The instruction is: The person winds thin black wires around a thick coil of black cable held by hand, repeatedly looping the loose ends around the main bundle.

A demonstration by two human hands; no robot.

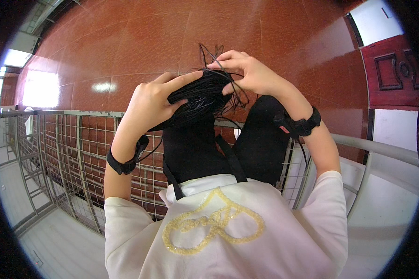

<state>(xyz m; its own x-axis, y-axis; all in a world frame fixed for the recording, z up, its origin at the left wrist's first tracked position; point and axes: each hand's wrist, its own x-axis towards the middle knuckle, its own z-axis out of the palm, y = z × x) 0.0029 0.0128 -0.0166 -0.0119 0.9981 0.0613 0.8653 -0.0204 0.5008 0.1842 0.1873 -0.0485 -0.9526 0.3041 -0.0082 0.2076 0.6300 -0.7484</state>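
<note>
A thick bundle of thin, glossy black strands (202, 95) lies over my knees. Whether the strands are cord, wire or hair I cannot tell. Its right end frays into loose, curling strands that stick out past the bundle. My left hand (158, 100) is wrapped round the left part, thumb on the near side and fingers across the top. At the frayed end my right hand (246, 72) curls its fingers and thumb round the strands, with several loose ones passing by its fingertips.
I sit on a metal grid frame (84, 162) with pale rails (377, 149). Beyond my knees spreads a glossy reddish-brown tiled floor (149, 42). A dark red panelled door (393, 72) is at the far right. Black wrist straps (125, 160) with thin cables are on both forearms.
</note>
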